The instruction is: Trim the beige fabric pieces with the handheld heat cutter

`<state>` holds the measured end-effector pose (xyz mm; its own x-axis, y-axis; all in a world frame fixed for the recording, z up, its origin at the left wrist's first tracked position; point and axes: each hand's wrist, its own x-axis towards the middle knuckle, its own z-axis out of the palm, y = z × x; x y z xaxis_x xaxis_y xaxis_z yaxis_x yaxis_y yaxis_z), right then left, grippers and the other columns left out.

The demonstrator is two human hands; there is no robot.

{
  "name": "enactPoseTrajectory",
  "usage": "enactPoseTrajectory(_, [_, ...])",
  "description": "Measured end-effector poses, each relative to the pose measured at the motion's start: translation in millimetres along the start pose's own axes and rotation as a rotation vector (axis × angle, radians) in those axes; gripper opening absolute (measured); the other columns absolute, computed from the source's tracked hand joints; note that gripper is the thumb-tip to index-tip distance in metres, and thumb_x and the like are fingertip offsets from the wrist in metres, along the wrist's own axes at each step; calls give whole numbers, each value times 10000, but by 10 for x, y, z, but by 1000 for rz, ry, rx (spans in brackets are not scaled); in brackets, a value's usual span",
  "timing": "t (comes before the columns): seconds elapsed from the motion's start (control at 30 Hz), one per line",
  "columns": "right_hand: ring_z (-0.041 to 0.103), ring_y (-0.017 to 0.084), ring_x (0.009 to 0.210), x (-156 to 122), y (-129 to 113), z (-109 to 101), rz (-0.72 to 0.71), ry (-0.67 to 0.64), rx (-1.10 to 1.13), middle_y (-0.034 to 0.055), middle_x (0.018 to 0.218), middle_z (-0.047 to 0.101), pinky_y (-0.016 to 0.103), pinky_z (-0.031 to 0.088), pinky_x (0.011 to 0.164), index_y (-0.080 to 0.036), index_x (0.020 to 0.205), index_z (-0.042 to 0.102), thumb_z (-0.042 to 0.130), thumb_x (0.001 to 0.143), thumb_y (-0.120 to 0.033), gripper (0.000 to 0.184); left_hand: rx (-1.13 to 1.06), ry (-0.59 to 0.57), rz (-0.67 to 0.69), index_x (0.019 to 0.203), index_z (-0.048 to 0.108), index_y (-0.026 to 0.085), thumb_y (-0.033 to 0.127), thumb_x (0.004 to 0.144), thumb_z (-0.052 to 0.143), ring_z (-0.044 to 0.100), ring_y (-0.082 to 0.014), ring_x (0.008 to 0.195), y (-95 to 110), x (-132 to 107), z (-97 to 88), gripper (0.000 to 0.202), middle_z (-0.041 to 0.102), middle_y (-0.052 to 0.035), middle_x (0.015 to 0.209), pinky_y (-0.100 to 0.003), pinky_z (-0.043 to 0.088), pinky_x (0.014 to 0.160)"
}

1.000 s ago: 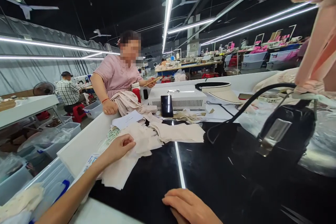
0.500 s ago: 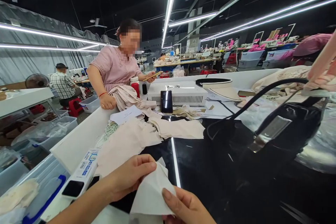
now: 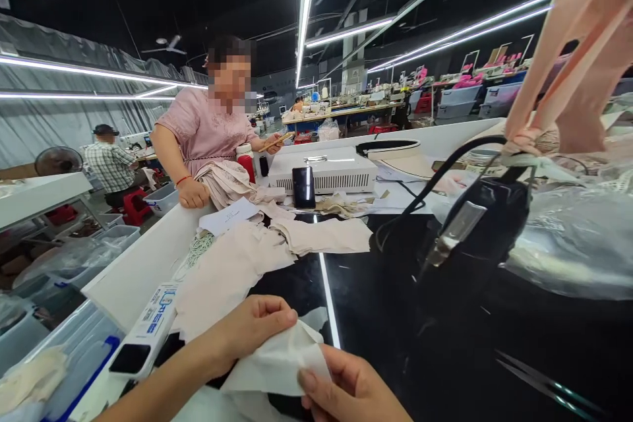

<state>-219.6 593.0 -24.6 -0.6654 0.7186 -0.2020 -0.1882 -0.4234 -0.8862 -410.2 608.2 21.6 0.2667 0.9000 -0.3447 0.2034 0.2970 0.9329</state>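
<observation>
A thin, pale piece of fabric (image 3: 279,361) is stretched between my hands above the glossy black tabletop (image 3: 376,323). My left hand (image 3: 260,326) pinches its upper edge between thumb and bent fingers. My right hand (image 3: 351,386) grips the right side, thumb on top and fingers beneath. Just beyond my left hand lies a spread of cream fabric pieces (image 3: 230,267), with a folded cream strip (image 3: 329,235) farther back. Tweezers (image 3: 546,382) rest on the black surface to the right.
A black machine head (image 3: 475,231) with pink fabric strips (image 3: 568,66) stands at right beside plastic bags (image 3: 568,257). A phone (image 3: 303,186) leans on a white vented box (image 3: 324,175). At the left are a long carton (image 3: 155,310) and a bin (image 3: 93,349). A co-worker (image 3: 212,125) stands across the table.
The view has shifted, so the machine and pink strips appear farther left and the tweezers show more fully. The fabric between my hands has tilted and folded; both hands keep their hold.
</observation>
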Motion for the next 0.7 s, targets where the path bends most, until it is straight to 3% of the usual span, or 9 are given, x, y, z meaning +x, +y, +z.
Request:
enactPoseTrajectory(0.17, [438, 42, 419, -92, -75, -14, 25, 82, 30, -35, 614, 585, 174, 365, 394, -162, 756, 605, 770, 641, -722, 595, -36, 15, -18, 789, 573, 160, 681, 722, 735, 385, -84, 577, 15, 5, 11, 550, 513, 36, 669, -203, 269, 521])
enactPoseTrajectory(0.3, [427, 30, 452, -198, -140, -30, 19, 188, 82, -41, 610, 577, 143, 374, 411, -153, 755, 614, 812, 641, -657, 554, -65, 59, -64, 790, 529, 179, 750, 630, 761, 341, -80, 561, 85, -8, 45, 637, 463, 52, 654, -199, 242, 497])
enactPoseTrajectory(0.47, [438, 25, 467, -202, -86, -95, 4, 162, 107, -33, 665, 595, 136, 389, 413, -147, 769, 628, 847, 659, -565, 485, -116, 62, -47, 768, 468, 202, 755, 650, 751, 304, -83, 568, 81, 30, 91, 633, 402, 67, 647, -196, 263, 497])
enactPoseTrajectory(0.7, [426, 25, 429, -121, 4, -193, -24, 82, 75, -42, 644, 574, 152, 377, 379, -157, 748, 591, 827, 648, -624, 533, -90, 15, 8, 792, 536, 170, 676, 741, 739, 399, -86, 595, 12, 77, 129, 547, 523, 28, 698, -194, 295, 523])
